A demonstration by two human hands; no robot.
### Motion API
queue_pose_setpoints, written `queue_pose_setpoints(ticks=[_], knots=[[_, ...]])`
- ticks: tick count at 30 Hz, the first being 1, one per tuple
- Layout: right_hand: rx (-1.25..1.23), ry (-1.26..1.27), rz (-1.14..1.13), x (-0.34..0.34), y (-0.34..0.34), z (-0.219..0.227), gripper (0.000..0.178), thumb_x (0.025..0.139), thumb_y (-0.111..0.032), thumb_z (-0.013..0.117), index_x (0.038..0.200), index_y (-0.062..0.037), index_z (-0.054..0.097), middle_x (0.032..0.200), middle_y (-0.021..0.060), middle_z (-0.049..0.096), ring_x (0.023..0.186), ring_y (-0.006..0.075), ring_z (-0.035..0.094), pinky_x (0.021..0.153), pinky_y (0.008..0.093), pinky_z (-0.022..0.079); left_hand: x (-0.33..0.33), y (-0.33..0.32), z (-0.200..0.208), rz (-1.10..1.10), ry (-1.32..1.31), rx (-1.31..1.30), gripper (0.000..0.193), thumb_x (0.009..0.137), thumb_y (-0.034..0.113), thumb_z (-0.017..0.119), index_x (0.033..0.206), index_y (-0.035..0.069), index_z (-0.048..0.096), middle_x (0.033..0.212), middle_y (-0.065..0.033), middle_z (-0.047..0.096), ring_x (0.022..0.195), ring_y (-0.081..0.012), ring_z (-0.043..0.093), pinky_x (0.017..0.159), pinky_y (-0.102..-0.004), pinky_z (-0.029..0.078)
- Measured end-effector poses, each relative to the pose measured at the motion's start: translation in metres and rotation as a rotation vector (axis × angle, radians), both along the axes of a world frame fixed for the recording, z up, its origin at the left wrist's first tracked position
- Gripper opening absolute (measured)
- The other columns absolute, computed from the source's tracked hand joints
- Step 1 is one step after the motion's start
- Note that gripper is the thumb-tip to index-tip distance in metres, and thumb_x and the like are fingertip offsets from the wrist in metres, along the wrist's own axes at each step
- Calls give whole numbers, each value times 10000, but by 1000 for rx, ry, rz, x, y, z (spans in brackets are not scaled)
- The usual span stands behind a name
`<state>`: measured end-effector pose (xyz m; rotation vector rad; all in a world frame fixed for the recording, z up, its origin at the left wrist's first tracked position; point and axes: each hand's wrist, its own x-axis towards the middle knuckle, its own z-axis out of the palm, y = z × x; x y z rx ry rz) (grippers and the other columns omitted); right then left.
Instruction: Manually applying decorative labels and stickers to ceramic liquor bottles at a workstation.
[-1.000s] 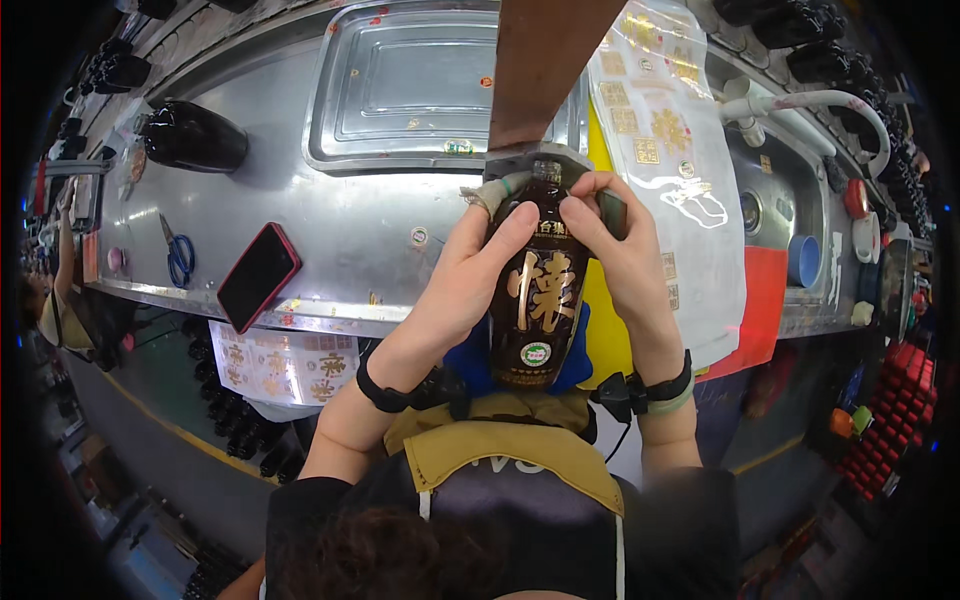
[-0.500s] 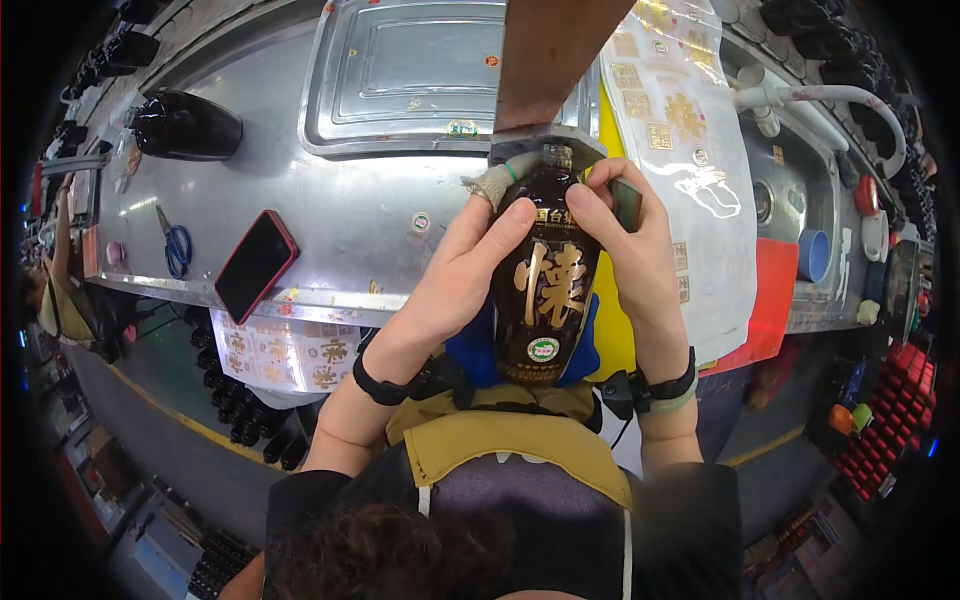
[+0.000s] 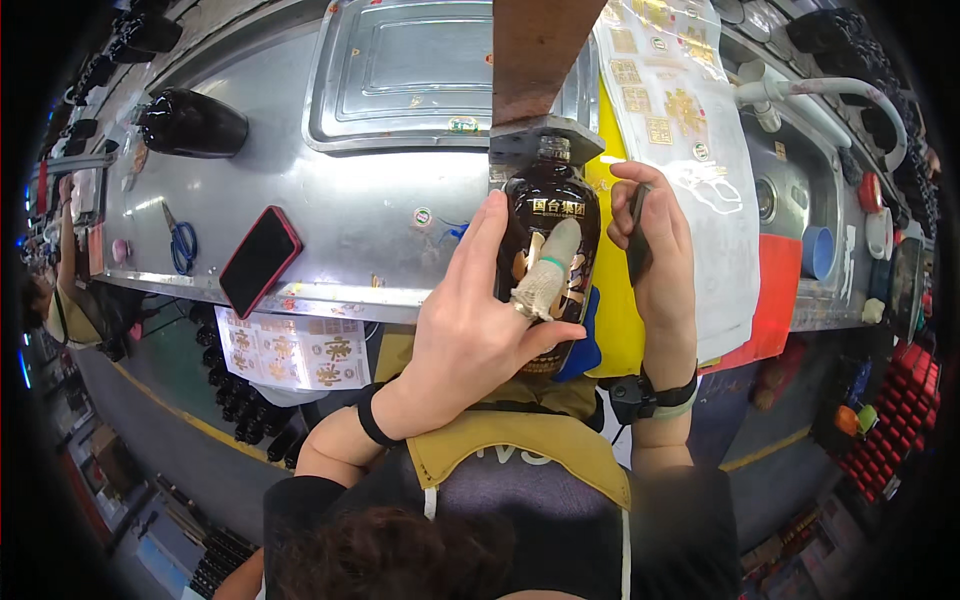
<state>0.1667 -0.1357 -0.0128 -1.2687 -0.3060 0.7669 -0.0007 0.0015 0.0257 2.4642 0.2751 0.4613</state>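
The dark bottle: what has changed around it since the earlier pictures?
The left hand has moved across the front of the dark bottle, bringing its cloth finger cover down from beside the neck. The right hand has let go and drawn off rightward, still holding a dark flat piece. The bottle, phone and scissors stayed put.

left hand (image 3: 468, 335): spread, thumb (image 3: 562, 332) rightward | right hand (image 3: 665, 255): fingers (image 3: 657, 212) curled

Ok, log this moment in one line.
left hand: on dark bottle | right hand: holding dark flat piece, beside bottle | red-edged phone: on metal table
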Motion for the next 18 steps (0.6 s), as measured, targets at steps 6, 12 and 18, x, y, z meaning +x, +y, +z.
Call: queue_pose_setpoints(ticks=[6, 12, 18], knots=[[67, 65, -16, 0, 7, 11, 463, 1092, -381, 444, 1370, -16, 512, 1010, 8, 522, 857, 70, 438, 779, 219, 378, 10, -14, 10, 17, 118, 146, 599, 723, 401, 858, 1235, 119, 723, 1486, -404, 350, 1227, -501, 570, 959, -458, 541], [16, -191, -181, -24, 7, 34, 299, 1028, -47, 558, 1317, 21, 521, 1174, 62, 611, 1057, 87, 570, 946, 250, 460, -1, 0, -8, 39, -109, -33, 572, 786, 288, 837, 1272, 32, 678, 1462, -397, 419, 1208, -494, 599, 937, -428, 554], [-291, -812, -221, 47, 7, 45, 281, 980, -99, 682, 1250, -24, 665, 1147, 53, 687, 1041, 113, 630, 926, 242, 483, -5, 116, -4, -5, 18, -649, 451, 1062, 314, 537, 1202, -86, 690, 1122, -144, 751, 931, -173, 707, 837, -290, 555]])
